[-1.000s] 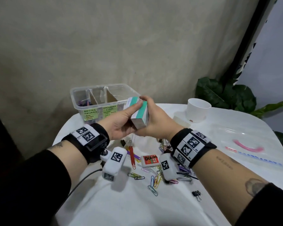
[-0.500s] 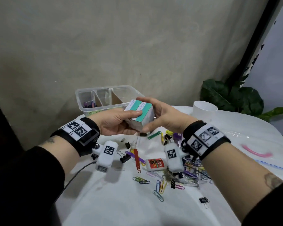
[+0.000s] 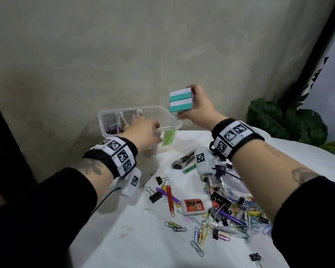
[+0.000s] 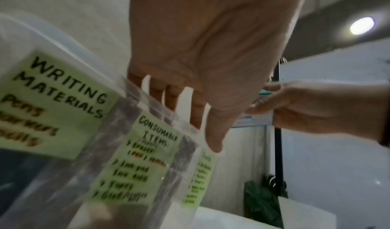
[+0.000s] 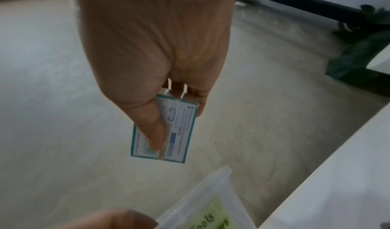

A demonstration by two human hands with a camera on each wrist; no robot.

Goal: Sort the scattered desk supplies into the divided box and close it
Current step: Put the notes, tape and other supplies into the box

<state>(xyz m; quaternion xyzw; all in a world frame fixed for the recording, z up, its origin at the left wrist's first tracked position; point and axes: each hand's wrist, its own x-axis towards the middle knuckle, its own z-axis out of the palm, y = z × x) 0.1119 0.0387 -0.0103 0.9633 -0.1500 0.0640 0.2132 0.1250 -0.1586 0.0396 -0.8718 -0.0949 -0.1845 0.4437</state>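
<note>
Teal-banded staple boxes [image 3: 180, 103] passed from both hands to right hand [image 3: 200, 107] alone, fingers clamped round them, raised above divided box [image 3: 174, 121]. Left hand [image 3: 143, 132] freed, fingers apparently hooked over rim, steadying for drop-in.

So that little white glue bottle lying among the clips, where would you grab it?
Around the glue bottle's labelled middle, coming straight down from above. It lies flat on the table, its long sides mostly bare, while clips crowd its cap end.

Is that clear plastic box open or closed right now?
Open. The divided box has no lid on; the head view looks straight into its compartments, and the left hand hooks its fingers over the front rim.
</note>
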